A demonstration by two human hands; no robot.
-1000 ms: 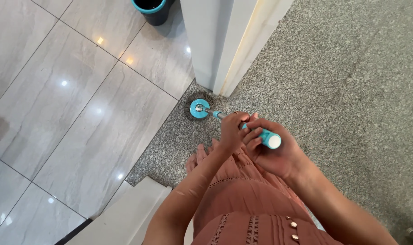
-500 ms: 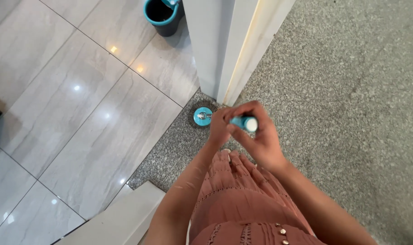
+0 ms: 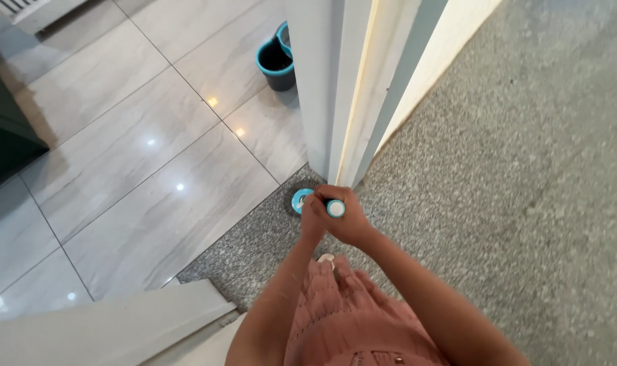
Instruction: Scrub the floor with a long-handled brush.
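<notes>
I look straight down the handle of a turquoise spin mop (image 3: 335, 208); its white-capped end points at me. My right hand (image 3: 352, 220) is wrapped round the top of the handle. My left hand (image 3: 313, 215) grips the handle just below, at its left side. The round mop head (image 3: 298, 199), turquoise disc with dark fibres, rests on the speckled granite floor at the foot of a white door frame (image 3: 335, 102). Most of the head is hidden by my hands.
A dark bucket with a turquoise rim (image 3: 277, 62) stands on the glossy grey tiles (image 3: 153, 156) behind the door frame. A white ledge (image 3: 98, 325) runs along the lower left. Dark furniture (image 3: 4, 135) sits at the far left. Speckled granite floor (image 3: 512, 169) extends right.
The handle has swung upright, its end now pointing at me. Both hands have moved closer together over the mop head. The view has pulled back, showing more tile and the bucket lower.
</notes>
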